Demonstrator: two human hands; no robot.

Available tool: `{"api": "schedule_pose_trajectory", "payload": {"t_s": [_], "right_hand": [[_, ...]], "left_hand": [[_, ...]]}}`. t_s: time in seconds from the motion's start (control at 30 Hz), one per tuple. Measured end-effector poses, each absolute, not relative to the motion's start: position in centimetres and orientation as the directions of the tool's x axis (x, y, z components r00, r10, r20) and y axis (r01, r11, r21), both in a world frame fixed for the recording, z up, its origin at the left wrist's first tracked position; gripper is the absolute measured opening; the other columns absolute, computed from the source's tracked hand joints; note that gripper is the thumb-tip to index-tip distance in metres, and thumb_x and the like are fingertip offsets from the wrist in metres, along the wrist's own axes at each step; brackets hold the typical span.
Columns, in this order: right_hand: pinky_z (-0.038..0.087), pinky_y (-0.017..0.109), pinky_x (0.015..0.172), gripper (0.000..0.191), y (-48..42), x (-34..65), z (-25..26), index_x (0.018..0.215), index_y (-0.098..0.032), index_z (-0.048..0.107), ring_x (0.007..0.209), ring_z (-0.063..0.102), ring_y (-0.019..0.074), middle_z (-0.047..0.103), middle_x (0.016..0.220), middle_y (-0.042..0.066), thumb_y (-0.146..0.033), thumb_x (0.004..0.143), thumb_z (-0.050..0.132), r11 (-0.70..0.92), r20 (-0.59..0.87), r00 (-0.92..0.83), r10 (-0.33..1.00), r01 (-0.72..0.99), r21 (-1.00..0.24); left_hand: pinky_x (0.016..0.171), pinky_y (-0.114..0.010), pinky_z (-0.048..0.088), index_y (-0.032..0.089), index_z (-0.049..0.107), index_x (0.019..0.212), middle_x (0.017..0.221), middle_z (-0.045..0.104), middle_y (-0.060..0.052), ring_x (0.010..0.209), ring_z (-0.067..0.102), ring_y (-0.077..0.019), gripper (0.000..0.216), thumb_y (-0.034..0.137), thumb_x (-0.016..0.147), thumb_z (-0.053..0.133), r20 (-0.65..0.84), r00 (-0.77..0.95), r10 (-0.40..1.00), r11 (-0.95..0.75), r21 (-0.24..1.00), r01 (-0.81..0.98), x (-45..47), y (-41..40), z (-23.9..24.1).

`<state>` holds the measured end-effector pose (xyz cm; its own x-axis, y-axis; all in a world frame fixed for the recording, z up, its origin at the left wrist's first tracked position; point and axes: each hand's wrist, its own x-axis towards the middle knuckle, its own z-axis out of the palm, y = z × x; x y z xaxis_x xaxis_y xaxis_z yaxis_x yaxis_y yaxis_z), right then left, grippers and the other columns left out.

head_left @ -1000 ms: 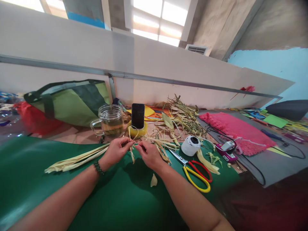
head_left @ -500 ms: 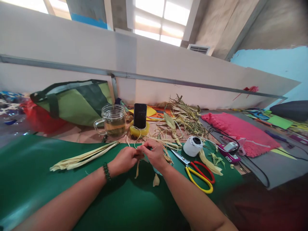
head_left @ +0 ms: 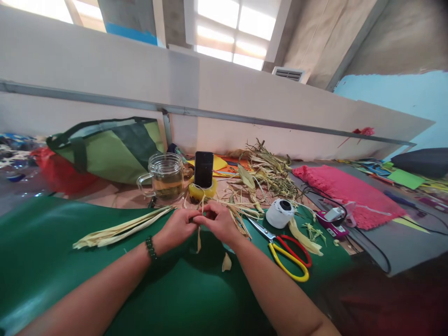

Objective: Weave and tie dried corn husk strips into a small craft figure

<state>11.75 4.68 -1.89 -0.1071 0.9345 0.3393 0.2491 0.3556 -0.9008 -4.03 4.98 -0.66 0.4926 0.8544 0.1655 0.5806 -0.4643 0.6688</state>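
My left hand (head_left: 178, 228) and my right hand (head_left: 219, 221) meet over the green mat (head_left: 168, 294), fingers pinched together. Between the fingertips is a thin pale husk strip (head_left: 199, 240), its end hanging below them and another bit rising above. The fingers cover most of it. Left of my left hand lies a bundle of dry pale husk strips (head_left: 122, 227). Scissors (head_left: 276, 240) with one red and one yellow handle lie to the right of my right hand, beside a spool of white thread (head_left: 280, 214). A small husk scrap (head_left: 227, 262) rests below my right hand.
Behind my hands stand a glass mug (head_left: 167, 179) of pale liquid and a phone (head_left: 203, 169) upright on a yellow tape roll (head_left: 203, 190). Dried plant stems (head_left: 269, 172) pile up at the back. Rightward are a purple power strip (head_left: 332, 224), cables and pink cloth (head_left: 350, 193). A green bag (head_left: 108, 149) leans back left.
My two hands have drawn closer, fingertips now touching. The loop of strip that stood above them has become a short upright end. The objects on the table stay put.
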Motion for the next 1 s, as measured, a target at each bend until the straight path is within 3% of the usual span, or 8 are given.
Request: {"api": "schedule_pose_trajectory", "payload": {"t_s": [0.2, 0.43, 0.63, 0.77, 1.0], "right_hand": [[0.035, 0.023, 0.055, 0.035, 4.4, 11.7, -1.9, 0.053, -0.019, 0.052, 0.054, 0.044, 0.0101, 0.048, 0.053, -0.004, -0.041, 0.079, 0.058, 0.416, 0.413, -0.087, 0.907, 0.349, -0.84], [0.035, 0.024, 0.054, 0.037, 4.5, 11.9, -2.1, 0.056, -0.019, 0.055, 0.054, 0.045, 0.0107, 0.049, 0.053, -0.002, -0.04, 0.086, 0.049, 0.44, 0.42, -0.138, 0.897, 0.381, -0.814], [0.036, 0.023, 0.047, 0.032, 4.4, 11.7, -1.9, 0.063, -0.019, 0.064, 0.05, 0.048, 0.0103, 0.062, 0.065, 0.001, -0.044, 0.081, 0.054, 0.362, 0.336, -0.148, 0.93, 0.22, -0.906], [0.04, 0.024, 0.055, 0.025, 4.2, 11.6, -1.7, 0.057, -0.019, 0.063, 0.055, 0.05, 0.0111, 0.058, 0.056, -0.002, -0.038, 0.073, 0.062, 0.39, 0.381, -0.088, 0.921, 0.23, -0.892], [0.035, 0.023, 0.049, 0.033, 3.8, 11.4, -1.3, 0.051, -0.019, 0.057, 0.048, 0.042, 0.0091, 0.049, 0.048, -0.004, -0.045, 0.069, 0.065, 0.329, 0.35, 0.037, 0.936, 0.256, -0.909]], "left_hand": [[0.055, -0.021, 0.034, 0.013, 0.065, 0.067, 0.06, 0.061, -0.001, 0.055, 0.046, -0.0106, 0.028, 0.025, 0.08, 0.044, 0.184, 0.555, 0.811, -0.535, 0.615, 0.579, -3.9, 4.8, -0.5], [0.056, -0.021, 0.035, 0.015, 0.067, 0.072, 0.064, 0.065, -0.003, 0.056, 0.049, -0.0111, 0.026, 0.024, 0.081, 0.045, 0.191, 0.549, 0.814, -0.544, 0.584, 0.603, -3.9, 5.1, -0.7], [0.058, -0.021, 0.038, 0.017, 0.068, 0.072, 0.067, 0.066, -0.003, 0.058, 0.053, -0.0122, 0.023, 0.023, 0.08, 0.047, 0.195, 0.532, 0.824, -0.532, 0.588, 0.609, -4.1, 5.2, -1.0], [0.063, -0.022, 0.042, 0.017, 0.07, 0.079, 0.072, 0.07, -0.004, 0.064, 0.057, -0.0136, 0.022, 0.022, 0.079, 0.049, 0.18, 0.534, 0.826, -0.52, 0.608, 0.6, -4.1, 5.1, -1.5], [0.065, -0.022, 0.043, 0.016, 0.071, 0.08, 0.073, 0.07, -0.005, 0.065, 0.059, -0.0146, 0.024, 0.025, 0.08, 0.049, 0.189, 0.553, 0.812, -0.535, 0.621, 0.573, -4.0, 5.0, -1.4]]}}
